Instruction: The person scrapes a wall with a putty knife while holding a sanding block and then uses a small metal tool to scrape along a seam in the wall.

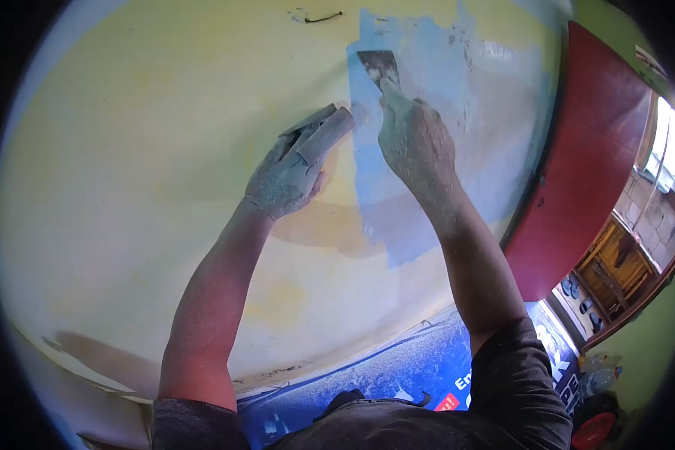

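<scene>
My right hand (418, 139), coated in pale dust, grips a putty knife (379, 64) by its handle. The knife's blade lies against a light-blue patch (397, 187) on the yellow and whitish wall (165, 187). To its left, my left hand (285, 180) is just as dusty and holds a folded piece of sandpaper (327, 136) across its fingers. That hand is up against the wall beside the blue patch's left edge, its fingertips partly hidden by the sandpaper.
On the right a red door (596, 150) stands at an angle beside the wall. A blue printed banner (382, 382) dusted with powder lies below. Sandals (585, 304) sit in the doorway, and plastic bottles (601, 375) at the lower right. A dark wire (324, 18) sticks out of the wall high up.
</scene>
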Available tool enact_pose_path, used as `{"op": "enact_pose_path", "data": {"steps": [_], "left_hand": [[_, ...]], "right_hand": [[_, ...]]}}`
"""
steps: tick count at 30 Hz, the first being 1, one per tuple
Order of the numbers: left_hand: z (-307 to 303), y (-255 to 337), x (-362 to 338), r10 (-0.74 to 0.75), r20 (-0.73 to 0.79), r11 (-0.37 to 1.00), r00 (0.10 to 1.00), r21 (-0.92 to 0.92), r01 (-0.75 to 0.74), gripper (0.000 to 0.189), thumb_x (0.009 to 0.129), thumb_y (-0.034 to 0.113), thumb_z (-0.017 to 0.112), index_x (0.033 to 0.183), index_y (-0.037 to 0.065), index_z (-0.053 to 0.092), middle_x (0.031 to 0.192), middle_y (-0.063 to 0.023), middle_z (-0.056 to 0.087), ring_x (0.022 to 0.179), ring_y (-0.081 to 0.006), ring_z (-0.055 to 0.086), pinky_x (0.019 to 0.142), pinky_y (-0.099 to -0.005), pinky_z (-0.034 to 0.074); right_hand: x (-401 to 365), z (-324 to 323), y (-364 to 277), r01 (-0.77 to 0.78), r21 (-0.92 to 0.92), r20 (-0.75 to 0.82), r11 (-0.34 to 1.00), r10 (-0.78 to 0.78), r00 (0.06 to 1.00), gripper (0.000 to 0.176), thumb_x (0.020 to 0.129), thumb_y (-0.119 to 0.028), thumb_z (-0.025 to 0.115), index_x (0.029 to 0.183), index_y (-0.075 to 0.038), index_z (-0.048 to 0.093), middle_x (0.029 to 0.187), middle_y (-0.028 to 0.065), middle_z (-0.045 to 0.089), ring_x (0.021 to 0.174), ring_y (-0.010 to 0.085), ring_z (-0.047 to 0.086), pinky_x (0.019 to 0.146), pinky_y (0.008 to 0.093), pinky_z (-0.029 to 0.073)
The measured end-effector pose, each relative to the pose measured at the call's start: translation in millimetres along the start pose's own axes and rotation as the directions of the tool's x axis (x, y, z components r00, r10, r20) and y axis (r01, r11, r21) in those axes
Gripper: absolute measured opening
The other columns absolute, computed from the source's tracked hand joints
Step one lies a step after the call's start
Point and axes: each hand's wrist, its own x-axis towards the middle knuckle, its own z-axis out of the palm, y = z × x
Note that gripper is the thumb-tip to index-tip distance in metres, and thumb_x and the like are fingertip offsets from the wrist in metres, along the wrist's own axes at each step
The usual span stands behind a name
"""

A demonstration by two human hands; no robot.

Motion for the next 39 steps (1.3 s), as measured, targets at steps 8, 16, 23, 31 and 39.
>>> {"op": "enact_pose_path", "data": {"steps": [8, 16, 23, 31, 39], "left_hand": [[5.1, 1.3, -7.6, 0.008, 0.004, 0.986, 1.0, 0.164, -0.008, 0.068, 0.099, 0.028, 0.066, 0.16, 0.003, 0.057, 0.181, -0.006, 0.031, 0.166, -0.0221, 0.033, 0.129, -0.0396, 0.038], [10.5, 1.8, -12.5, -0.017, 0.03, 0.985, 0.999, 0.174, 0.012, 0.068, 0.101, 0.031, 0.063, 0.161, 0.001, 0.055, 0.181, -0.0067, 0.03, 0.167, -0.0217, 0.032, 0.129, -0.0403, 0.039], [2.0, 1.0, -6.8, 0.017, 0.019, 0.992, 1.0, 0.128, -0.019, 0.074, 0.098, 0.02, 0.069, 0.166, 0.002, 0.047, 0.18, -0.0064, 0.034, 0.164, -0.0241, 0.038, 0.127, -0.0405, 0.041], [-0.1, 0.4, -1.3, -0.044, -0.049, 0.995, 0.998, -0.094, 0.04, 0.076, 0.092, 0.012, 0.074, 0.164, 0.004, 0.05, 0.176, -0.0061, 0.039, 0.161, -0.0242, 0.043, 0.126, -0.039, 0.042], [3.0, -5.1, 1.7, 0.042, -0.156, 0.998, 0.987, -0.035, -0.048, 0.072, 0.09, 0.013, 0.073, 0.159, -0.001, 0.055, 0.175, -0.0057, 0.04, 0.158, -0.023, 0.048, 0.121, -0.0384, 0.046]], "right_hand": [[16.6, -9.8, -3.5, -0.029, -0.018, 0.02, 0.999, 0.029, 0.999, 0.035, 0.11, -0.024, 0.054, 0.138, -0.016, 0.073, 0.116, 0.0274, 0.077, 0.113, 0.0516, 0.072, 0.095, 0.0599, 0.057], [34.0, -9.9, -9.0, -0.048, 0.006, 0.009, 0.999, 0.048, 0.999, 0.035, 0.109, -0.022, 0.055, 0.139, -0.015, 0.072, 0.12, 0.0279, 0.076, 0.116, 0.0503, 0.072, 0.098, 0.0592, 0.057], [15.3, -8.6, -8.0, 0.007, -0.001, 0.015, 1.0, -0.007, 1.0, 0.038, 0.11, -0.023, 0.056, 0.143, -0.015, 0.072, 0.121, 0.0271, 0.077, 0.117, 0.0478, 0.073, 0.099, 0.0578, 0.057], [7.2, -2.7, 0.4, 0.021, 0.045, -0.005, 0.999, -0.02, 1.0, 0.035, 0.108, -0.019, 0.058, 0.14, -0.014, 0.07, 0.113, 0.0316, 0.074, 0.111, 0.0523, 0.073, 0.094, 0.0603, 0.057], [10.4, 39.2, 33.0, 0.119, 0.163, -0.122, 0.979, -0.1, 0.987, 0.045, 0.11, -0.022, 0.059, 0.154, -0.016, 0.064, 0.11, 0.0287, 0.075, 0.104, 0.0515, 0.074, 0.089, 0.0595, 0.058]]}}
